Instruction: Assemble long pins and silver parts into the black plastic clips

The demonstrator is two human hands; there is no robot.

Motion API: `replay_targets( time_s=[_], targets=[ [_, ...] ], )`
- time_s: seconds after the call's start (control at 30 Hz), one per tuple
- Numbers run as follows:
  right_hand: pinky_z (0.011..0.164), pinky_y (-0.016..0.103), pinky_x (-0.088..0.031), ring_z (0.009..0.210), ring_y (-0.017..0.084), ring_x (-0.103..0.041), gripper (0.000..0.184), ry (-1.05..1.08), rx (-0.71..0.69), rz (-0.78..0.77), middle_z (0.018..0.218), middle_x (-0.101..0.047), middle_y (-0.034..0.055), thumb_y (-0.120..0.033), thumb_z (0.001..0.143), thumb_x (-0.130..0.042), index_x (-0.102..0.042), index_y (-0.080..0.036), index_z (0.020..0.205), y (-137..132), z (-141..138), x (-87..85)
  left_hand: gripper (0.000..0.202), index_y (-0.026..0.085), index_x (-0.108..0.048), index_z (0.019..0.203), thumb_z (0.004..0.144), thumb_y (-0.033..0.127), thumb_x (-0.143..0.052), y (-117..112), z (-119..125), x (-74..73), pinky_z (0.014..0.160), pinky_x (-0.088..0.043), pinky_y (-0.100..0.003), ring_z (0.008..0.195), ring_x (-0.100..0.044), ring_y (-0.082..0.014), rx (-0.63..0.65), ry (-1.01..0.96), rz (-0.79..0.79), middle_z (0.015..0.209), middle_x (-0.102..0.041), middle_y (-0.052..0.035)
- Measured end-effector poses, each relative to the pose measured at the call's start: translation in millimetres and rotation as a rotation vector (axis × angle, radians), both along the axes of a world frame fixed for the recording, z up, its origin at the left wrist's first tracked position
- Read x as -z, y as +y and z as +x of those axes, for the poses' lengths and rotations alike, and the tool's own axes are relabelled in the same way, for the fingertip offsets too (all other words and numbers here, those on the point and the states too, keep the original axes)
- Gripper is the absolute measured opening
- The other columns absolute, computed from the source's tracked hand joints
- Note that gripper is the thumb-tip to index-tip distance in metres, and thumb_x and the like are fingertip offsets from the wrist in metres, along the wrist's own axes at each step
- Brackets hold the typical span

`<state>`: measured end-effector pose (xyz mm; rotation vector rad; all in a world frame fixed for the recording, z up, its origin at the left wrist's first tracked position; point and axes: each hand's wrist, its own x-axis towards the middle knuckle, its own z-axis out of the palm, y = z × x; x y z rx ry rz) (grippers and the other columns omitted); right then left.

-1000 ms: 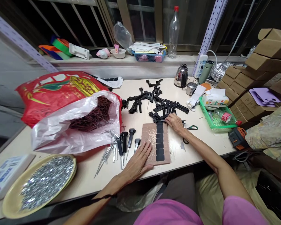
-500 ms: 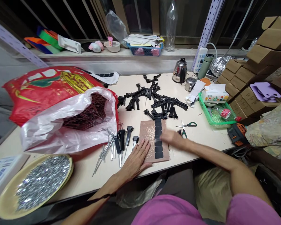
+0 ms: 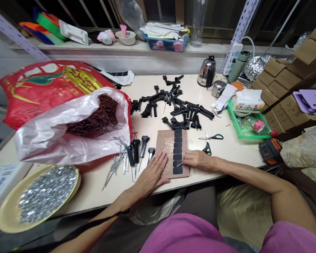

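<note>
My left hand lies flat, fingers stretched, on the left part of a brown board at the table's front edge. Down the board's right side runs a column of black rounded squares; pale specks cover the surface to their left. My right hand is closed in a pinch at the board's right edge, by the lower squares. A small shiny sliver shows at its fingertips, too small to name. Black-handled metal pieces lie beside my left hand. Open scissors with green-black handles rest beyond my right hand.
Several black plastic parts are heaped behind the board. A red sack of dark thin rods and a yellow bowl of small silvery pieces stand left. A green basket, a kettle and cardboard boxes are right.
My right hand has moved slightly down along the column of black squares and is now sharper. My left hand stays flat on the board. The camera view has shifted a little.
</note>
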<state>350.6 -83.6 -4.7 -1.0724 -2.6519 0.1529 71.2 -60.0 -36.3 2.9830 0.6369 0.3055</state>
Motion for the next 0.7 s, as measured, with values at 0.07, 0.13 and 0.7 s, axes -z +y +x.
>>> replay_targets(
  time_s=[0.07,0.13,0.7],
  targets=[
    [0.066,0.025,-0.049,0.076,0.014,-0.051,0.035,0.039,0.044,0.036,0.079,-0.059,0.0044,-0.024,0.099,-0.033,-0.065,-0.016,0.087,-2.8,0.9,-1.1,0.080,0.010,-0.009,0.149,0.090,0.057,-0.036,0.3,0.0,-0.1,0.108,-0.031,-0.049,0.140,-0.026,-0.0329,-0.003,0.003,-0.008,0.148,-0.034,-0.0238],
    [0.067,0.027,-0.048,0.077,0.016,-0.051,0.036,0.082,0.086,0.075,0.078,-0.059,0.0065,-0.025,0.099,-0.033,-0.065,-0.014,0.087,5.2,4.5,-6.1,0.080,0.008,-0.012,0.149,0.090,0.057,-0.035,0.3,1.0,0.2,0.109,-0.032,-0.048,0.140,-0.026,-0.0330,0.000,-0.004,-0.005,0.148,-0.034,-0.0239],
    [0.043,0.016,-0.036,0.046,0.005,-0.045,0.021,1.156,0.782,-1.696,0.055,-0.053,-0.0041,-0.028,0.072,-0.075,-0.062,-0.012,0.071,-118.6,-102.2,-19.1,0.029,0.018,-0.065,0.092,0.092,0.035,-0.041,6.9,-62.2,-42.9,0.077,-0.047,-0.038,0.082,-0.059,-0.0243,-0.620,-0.369,-0.064,0.086,-0.069,-0.0091]
  ],
)
